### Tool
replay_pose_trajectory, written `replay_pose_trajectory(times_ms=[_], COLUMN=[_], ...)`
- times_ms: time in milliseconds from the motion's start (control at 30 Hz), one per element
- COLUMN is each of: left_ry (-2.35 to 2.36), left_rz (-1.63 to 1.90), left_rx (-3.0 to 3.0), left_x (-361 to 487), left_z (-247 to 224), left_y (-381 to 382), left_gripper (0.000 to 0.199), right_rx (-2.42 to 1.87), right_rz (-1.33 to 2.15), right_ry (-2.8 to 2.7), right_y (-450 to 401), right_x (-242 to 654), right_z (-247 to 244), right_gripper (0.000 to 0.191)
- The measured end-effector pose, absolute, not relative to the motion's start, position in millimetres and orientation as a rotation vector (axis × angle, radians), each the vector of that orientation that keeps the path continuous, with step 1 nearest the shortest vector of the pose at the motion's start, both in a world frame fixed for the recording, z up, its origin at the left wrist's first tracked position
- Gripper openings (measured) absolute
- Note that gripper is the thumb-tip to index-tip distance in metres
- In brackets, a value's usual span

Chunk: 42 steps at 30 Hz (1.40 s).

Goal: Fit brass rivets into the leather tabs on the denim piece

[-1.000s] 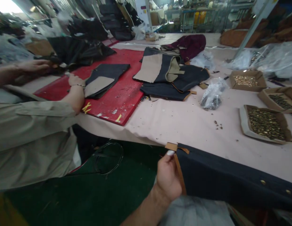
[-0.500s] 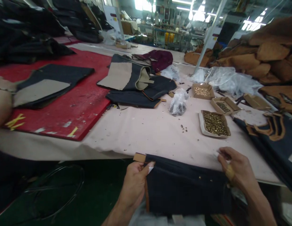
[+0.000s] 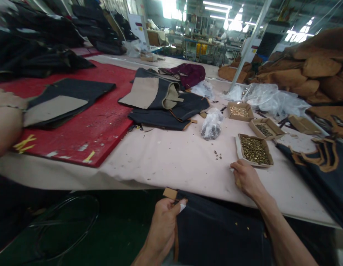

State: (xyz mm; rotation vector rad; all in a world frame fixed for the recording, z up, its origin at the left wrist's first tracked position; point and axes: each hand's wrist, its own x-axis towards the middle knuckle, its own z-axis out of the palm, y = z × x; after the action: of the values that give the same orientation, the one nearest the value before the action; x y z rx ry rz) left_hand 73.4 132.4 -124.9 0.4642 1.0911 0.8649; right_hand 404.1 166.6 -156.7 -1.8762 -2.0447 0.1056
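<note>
My left hand (image 3: 167,220) pinches the upper left corner of a dark fabric piece (image 3: 215,232), beside a small tan tab (image 3: 170,193). Brown trim runs down the fabric's left edge, and two small brass-coloured studs show near its right side. The piece hangs at the table's front edge. My right hand (image 3: 247,179) is over the pale tabletop, its fingers closed together, just below the nearest box of brass-coloured studs (image 3: 254,150). Something small and white shows at its fingertips; whether it holds anything more is too small to tell.
Two more open boxes (image 3: 240,111) (image 3: 266,128) and a clear bag (image 3: 212,125) stand on the pale table. Dark fabric pieces (image 3: 160,92) lie centre-left, near a red board (image 3: 105,125). Another person's hand (image 3: 7,122) is at far left. Brown bundles (image 3: 321,66) are piled right.
My right hand has moved left and up from the fabric's right end to below the stud box. My left hand keeps its pinch on the corner. The view has shifted slightly.
</note>
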Motion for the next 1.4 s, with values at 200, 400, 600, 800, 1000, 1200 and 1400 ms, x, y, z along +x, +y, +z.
replay_pose_trajectory(times_ms=[200, 400, 600, 800, 1000, 1200, 1400], left_ry=[1.043, 1.077, 1.067, 1.048, 0.978, 0.973, 1.013], left_rz=[0.861, 0.865, 0.865, 0.964, 1.036, 1.031, 1.024], left_rx=[0.456, 0.466, 0.513, 0.439, 0.373, 0.350, 0.369], left_x=[74, 73, 75, 78, 73, 71, 73], left_z=[-126, -124, -124, -111, -107, -107, -107], left_y=[135, 135, 136, 129, 110, 102, 99], left_gripper=[0.024, 0.027, 0.029, 0.024, 0.016, 0.024, 0.019], right_rx=[-1.826, -1.776, -1.836, -2.054, -2.333, -2.315, -2.442], right_rz=[0.083, 0.032, -0.033, 0.042, -0.095, 0.009, 0.003], right_ry=[-2.115, -2.010, -1.848, -1.662, -1.906, -1.993, -1.960], right_y=[164, 154, 152, 144, 132, 132, 139], right_x=[397, 382, 379, 385, 391, 399, 402], right_z=[-156, -155, -162, -169, -176, -170, -164], right_gripper=[0.029, 0.028, 0.023, 0.024, 0.027, 0.028, 0.032])
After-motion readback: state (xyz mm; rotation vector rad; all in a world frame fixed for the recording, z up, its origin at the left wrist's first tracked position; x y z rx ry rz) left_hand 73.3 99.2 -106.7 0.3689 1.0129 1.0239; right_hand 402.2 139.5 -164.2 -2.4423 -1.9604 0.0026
